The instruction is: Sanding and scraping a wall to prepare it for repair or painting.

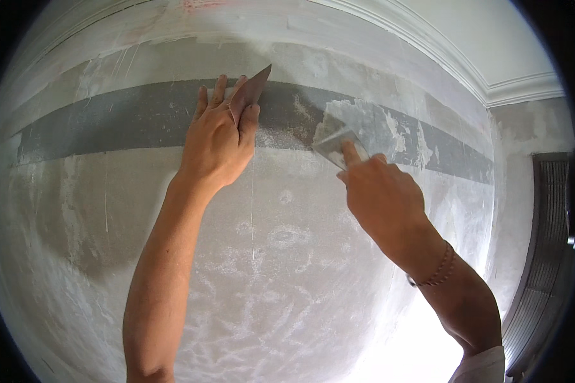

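Note:
My left hand (220,137) is raised against the dark grey band (108,124) across the wall, fingers pointing up, with a dark, flat metal blade (254,89) held between its thumb and fingers, tilted upward. My right hand (383,204) grips a pale metal putty knife (332,147), its index finger stretched onto the blade, whose edge is at the band. Light grey, ragged filler (377,124) lies on the band just above and right of this knife. The handles of both tools are mostly hidden by my hands.
A patchy grey plastered wall (281,268) fills most of the view. A white moulded cornice (517,89) runs along the top to a corner at the right. On the adjoining wall stands a dark ribbed panel in a frame (546,230). Bright light washes the lower right.

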### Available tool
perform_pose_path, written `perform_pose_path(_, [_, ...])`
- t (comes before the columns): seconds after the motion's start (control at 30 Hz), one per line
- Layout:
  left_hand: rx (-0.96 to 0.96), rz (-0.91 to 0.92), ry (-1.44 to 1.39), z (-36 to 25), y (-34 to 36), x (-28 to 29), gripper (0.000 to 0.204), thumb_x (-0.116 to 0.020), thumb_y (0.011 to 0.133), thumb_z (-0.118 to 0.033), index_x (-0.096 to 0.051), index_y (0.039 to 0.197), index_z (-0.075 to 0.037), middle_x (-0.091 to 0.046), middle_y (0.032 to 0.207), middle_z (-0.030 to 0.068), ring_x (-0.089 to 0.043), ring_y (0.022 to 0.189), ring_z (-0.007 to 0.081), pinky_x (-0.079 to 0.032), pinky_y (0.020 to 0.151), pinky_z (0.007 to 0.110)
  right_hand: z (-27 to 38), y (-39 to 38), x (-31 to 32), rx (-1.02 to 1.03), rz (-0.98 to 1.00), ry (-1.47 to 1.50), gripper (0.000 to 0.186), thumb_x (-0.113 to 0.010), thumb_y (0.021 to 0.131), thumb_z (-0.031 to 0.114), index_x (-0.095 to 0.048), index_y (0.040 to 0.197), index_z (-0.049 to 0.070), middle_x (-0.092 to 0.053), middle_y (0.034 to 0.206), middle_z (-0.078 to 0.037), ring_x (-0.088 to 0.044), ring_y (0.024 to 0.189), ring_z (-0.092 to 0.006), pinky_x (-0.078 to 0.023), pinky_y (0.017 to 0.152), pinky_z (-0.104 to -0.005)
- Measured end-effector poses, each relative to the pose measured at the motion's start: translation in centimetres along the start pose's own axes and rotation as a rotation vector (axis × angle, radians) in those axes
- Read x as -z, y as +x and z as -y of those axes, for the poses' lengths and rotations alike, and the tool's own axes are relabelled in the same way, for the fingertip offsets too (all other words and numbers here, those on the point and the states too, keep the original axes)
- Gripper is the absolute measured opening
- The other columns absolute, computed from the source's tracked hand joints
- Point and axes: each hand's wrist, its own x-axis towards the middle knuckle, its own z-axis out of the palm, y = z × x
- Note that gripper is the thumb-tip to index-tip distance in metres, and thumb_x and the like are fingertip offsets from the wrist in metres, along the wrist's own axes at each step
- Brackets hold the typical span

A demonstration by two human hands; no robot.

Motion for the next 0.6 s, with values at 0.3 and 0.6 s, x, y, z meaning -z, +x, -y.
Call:
perform_pose_path(0.3, [0.036, -0.028, -0.032, -0.52, -0.27, -0.16, 0.044, -0.038, 0.096, -0.025, -0.045, 0.129, 0.004, -0.049, 0.132, 0.0190, -0.035, 0.131, 0.0381, -0.020, 0.113, 0.050, -0.21, 0.73, -0.91, 0.003, -0.011, 0.031, 0.043, -0.046, 0.096, 0.022, -0.042, 0.133, 0.002, -0.062, 0.087, -0.025, -0.066, 0.077, -0.0370, -0.055, 0.065, -0.0422])
perform_pose_path(0.6, [0.049, -0.031, -0.047, -0.41, -0.01, -0.04, 0.043, -0.038, 0.097, -0.026, -0.046, 0.130, 0.000, -0.048, 0.134, 0.0178, -0.034, 0.132, 0.0374, -0.019, 0.114, 0.048, -0.67, 0.82, -0.25, 0.066, 0.000, 0.020, 0.043, -0.045, 0.096, 0.023, -0.042, 0.133, 0.000, -0.062, 0.082, -0.024, -0.066, 0.076, -0.0368, -0.055, 0.064, -0.0414])
